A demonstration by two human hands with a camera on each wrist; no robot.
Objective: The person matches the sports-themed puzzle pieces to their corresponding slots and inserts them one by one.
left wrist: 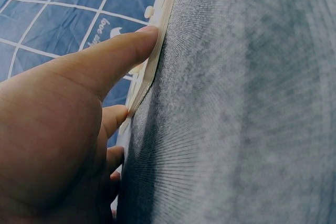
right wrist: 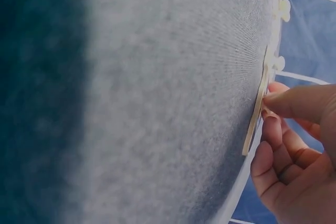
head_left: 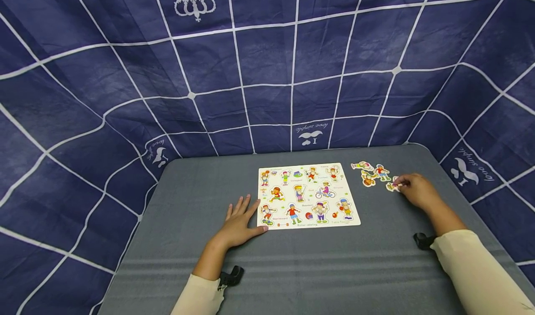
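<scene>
A white wooden puzzle board (head_left: pixel 288 203) with colourful sports figures lies flat on the table. My left hand (head_left: pixel 237 226) rests at its left edge with fingers spread, the thumb on the near left corner. Up close in the left wrist view, the thumb tip (left wrist: pixel 149 36) touches the board's edge (left wrist: pixel 152 69). To the right of the board, my right hand (head_left: pixel 420 193) pinches a small figure-shaped puzzle piece (head_left: pixel 391 187) between thumb and fingers. The right wrist view shows this thin wooden piece (right wrist: pixel 253 124) edge-on, low at the table surface.
Beside the held piece lie several loose puzzle pieces, among them a blue-capped figure (head_left: pixel 381 172), a brown one (head_left: pixel 368 179) and one lying sideways (head_left: pixel 362 165). Grey cloth covers the table (head_left: pixel 317 268). A blue gridded curtain (head_left: pixel 267 64) stands behind it and along both sides.
</scene>
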